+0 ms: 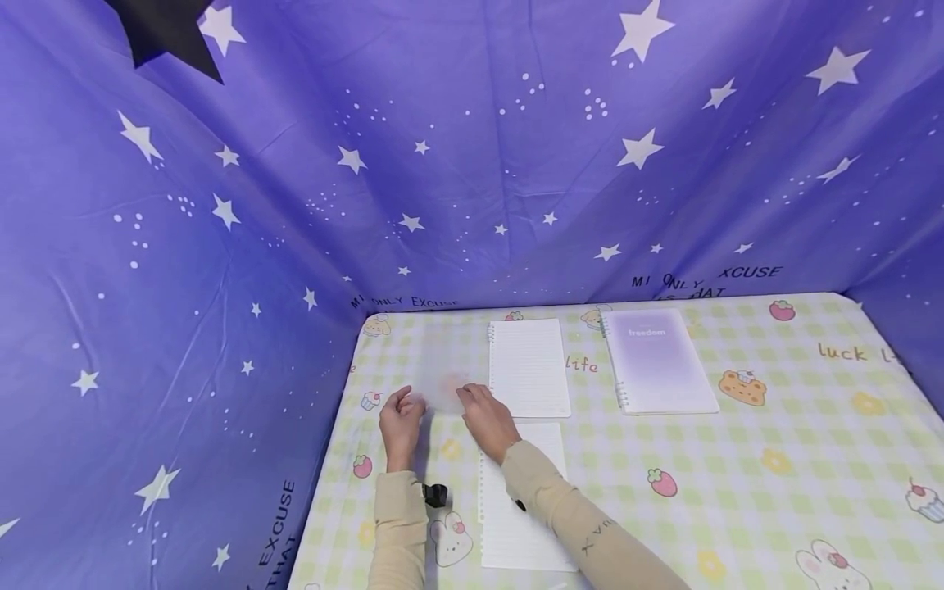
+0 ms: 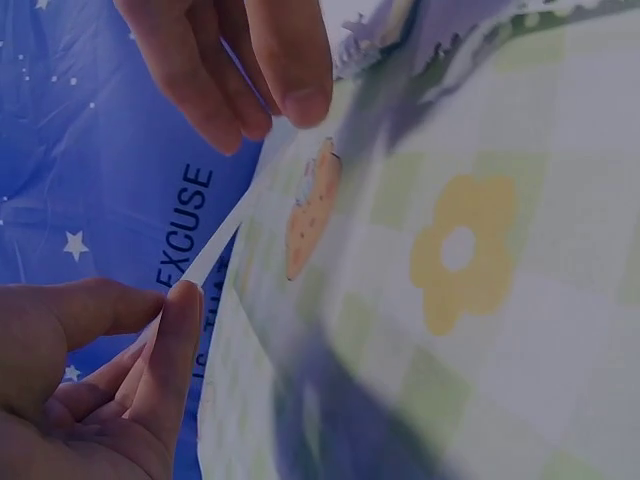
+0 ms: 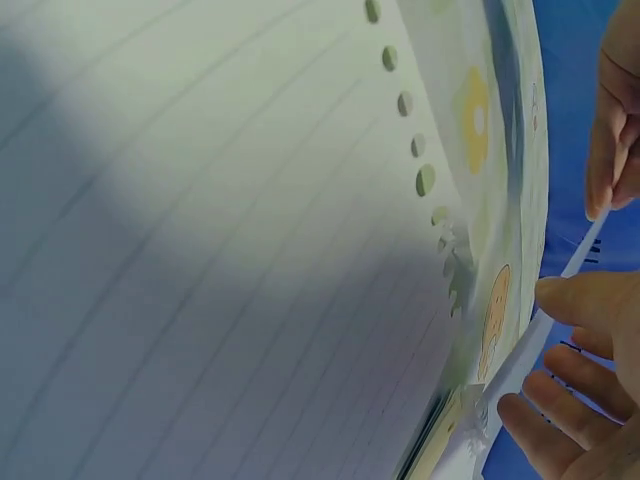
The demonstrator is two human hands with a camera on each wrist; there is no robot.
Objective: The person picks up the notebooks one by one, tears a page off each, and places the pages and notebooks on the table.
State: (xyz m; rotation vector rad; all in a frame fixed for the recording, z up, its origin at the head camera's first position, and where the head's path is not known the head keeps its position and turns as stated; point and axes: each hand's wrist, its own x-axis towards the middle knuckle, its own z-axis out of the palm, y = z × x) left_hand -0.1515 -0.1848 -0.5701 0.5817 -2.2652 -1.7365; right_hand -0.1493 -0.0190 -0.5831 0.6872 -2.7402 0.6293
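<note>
My left hand pinches the lower outer corner of a translucent plastic cover between thumb and fingers. That cover is folded out to the left of a spiral notebook, whose lined page lies face up. Beside the coil, my right hand is at the cover's lower edge; in the right wrist view its thumb overlaps the sheet and the fingers are spread apart. Below the notebook a loose lined sheet with punched holes lies partly under the right forearm.
A purple spiral notebook marked "freedom" lies closed to the right. The table wears a green checked cloth with printed fruit and animals. A purple star-patterned curtain hangs along the far and left sides.
</note>
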